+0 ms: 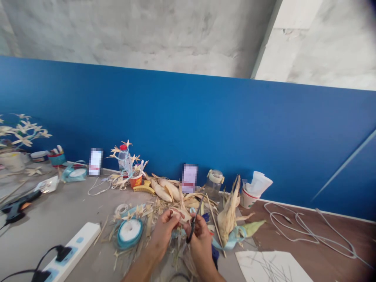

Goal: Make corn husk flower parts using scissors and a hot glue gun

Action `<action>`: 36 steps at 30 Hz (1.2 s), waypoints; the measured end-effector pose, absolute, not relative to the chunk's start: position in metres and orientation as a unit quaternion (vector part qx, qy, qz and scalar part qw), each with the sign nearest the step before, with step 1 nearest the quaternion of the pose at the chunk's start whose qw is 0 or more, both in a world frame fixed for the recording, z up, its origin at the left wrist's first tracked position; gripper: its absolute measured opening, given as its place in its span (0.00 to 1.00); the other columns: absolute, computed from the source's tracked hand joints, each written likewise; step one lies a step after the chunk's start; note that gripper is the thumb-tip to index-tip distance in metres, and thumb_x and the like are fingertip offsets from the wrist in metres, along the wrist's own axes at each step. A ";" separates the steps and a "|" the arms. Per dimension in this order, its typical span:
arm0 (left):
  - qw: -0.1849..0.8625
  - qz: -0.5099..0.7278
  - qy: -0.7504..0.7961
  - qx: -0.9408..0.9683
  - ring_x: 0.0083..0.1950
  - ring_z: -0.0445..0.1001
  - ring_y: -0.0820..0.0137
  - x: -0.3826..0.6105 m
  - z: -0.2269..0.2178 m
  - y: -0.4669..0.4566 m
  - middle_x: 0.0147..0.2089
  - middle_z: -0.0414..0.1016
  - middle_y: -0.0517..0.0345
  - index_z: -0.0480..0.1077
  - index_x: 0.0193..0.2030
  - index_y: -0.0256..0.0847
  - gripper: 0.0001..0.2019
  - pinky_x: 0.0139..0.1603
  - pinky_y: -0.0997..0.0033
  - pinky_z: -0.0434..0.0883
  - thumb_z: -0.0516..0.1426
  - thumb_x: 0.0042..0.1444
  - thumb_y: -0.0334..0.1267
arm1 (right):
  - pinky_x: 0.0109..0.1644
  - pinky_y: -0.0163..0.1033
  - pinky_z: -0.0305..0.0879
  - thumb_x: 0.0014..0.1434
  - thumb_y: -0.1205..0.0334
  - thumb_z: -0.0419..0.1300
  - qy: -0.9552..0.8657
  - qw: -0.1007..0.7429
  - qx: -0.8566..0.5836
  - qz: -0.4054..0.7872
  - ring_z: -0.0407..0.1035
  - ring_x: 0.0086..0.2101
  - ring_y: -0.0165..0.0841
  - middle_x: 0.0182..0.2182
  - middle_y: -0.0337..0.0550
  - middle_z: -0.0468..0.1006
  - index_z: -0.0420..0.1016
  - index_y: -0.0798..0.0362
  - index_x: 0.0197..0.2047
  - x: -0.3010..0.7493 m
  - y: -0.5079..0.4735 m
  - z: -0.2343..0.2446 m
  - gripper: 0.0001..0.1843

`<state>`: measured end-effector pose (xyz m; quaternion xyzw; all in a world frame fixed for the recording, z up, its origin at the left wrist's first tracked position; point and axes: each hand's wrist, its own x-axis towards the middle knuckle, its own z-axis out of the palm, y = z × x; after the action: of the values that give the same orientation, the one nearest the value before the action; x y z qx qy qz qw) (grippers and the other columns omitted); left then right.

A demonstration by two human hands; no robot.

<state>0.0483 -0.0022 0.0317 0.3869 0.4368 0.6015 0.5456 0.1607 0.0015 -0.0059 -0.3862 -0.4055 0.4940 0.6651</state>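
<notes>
My left hand [162, 231] is closed on a pale strip of dried corn husk [179, 214], holding it up over the table. My right hand [201, 236] grips black-handled scissors [194, 224], their blades pointing up and away beside the husk. Both hands meet low in the middle of the view, above a litter of husk scraps. A teal ribbon spool [129, 232] lies just left of my left hand. Whole dried corn husks [229, 211] lie to the right of my right hand.
A white power strip [76, 244] and a black glue gun [19, 206] lie at the left. Husk flowers in a bottle [125, 157], a glass jar [214, 182], stacked cups [253, 192], a white cable [305, 231] and white paper [273, 266] surround the work spot. A blue partition stands behind.
</notes>
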 end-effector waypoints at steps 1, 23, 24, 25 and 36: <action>0.539 0.583 0.448 0.410 0.27 0.64 0.73 0.046 0.030 0.000 0.25 0.68 0.61 0.69 0.27 0.38 0.12 0.30 0.74 0.61 0.62 0.45 0.45 | 0.38 0.39 0.71 0.43 0.54 0.69 -0.407 0.665 -0.393 0.487 0.74 0.33 0.37 0.35 0.45 0.80 0.70 0.52 0.42 0.164 0.003 -0.004 0.23; 0.545 0.477 0.449 0.523 0.24 0.59 0.74 0.045 0.023 -0.002 0.23 0.63 0.65 0.69 0.37 0.40 0.15 0.27 0.73 0.55 0.60 0.49 0.48 | 0.31 0.36 0.67 0.43 0.57 0.67 -0.442 0.637 -0.407 0.483 0.71 0.27 0.34 0.27 0.41 0.78 0.70 0.54 0.41 0.172 0.009 0.015 0.21; 0.545 0.479 0.449 0.521 0.25 0.59 0.73 0.046 0.022 0.000 0.23 0.63 0.64 0.69 0.32 0.40 0.14 0.28 0.73 0.55 0.60 0.49 0.49 | 0.31 0.36 0.68 0.44 0.57 0.66 -0.444 0.647 -0.407 0.468 0.71 0.29 0.35 0.29 0.42 0.78 0.71 0.53 0.42 0.172 0.009 0.015 0.21; 0.543 0.479 0.452 0.521 0.25 0.59 0.73 0.046 0.021 0.000 0.22 0.62 0.64 0.69 0.29 0.39 0.14 0.28 0.73 0.55 0.59 0.49 0.49 | 0.32 0.37 0.68 0.44 0.56 0.66 -0.447 0.654 -0.406 0.456 0.72 0.30 0.35 0.30 0.43 0.78 0.71 0.53 0.42 0.171 0.008 0.014 0.21; 0.475 0.553 0.507 0.459 0.22 0.55 0.74 0.024 0.031 0.008 0.18 0.58 0.67 0.65 0.23 0.40 0.15 0.26 0.73 0.54 0.58 0.47 0.50 | 0.37 0.36 0.66 0.42 0.66 0.63 -0.545 0.528 -0.396 0.517 0.70 0.32 0.35 0.31 0.41 0.76 0.72 0.54 0.38 0.173 -0.001 0.016 0.15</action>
<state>0.0241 0.0084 0.0307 0.4594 0.5069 0.5533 0.4752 0.1729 -0.0006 0.0158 -0.3959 -0.5448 0.5173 0.5280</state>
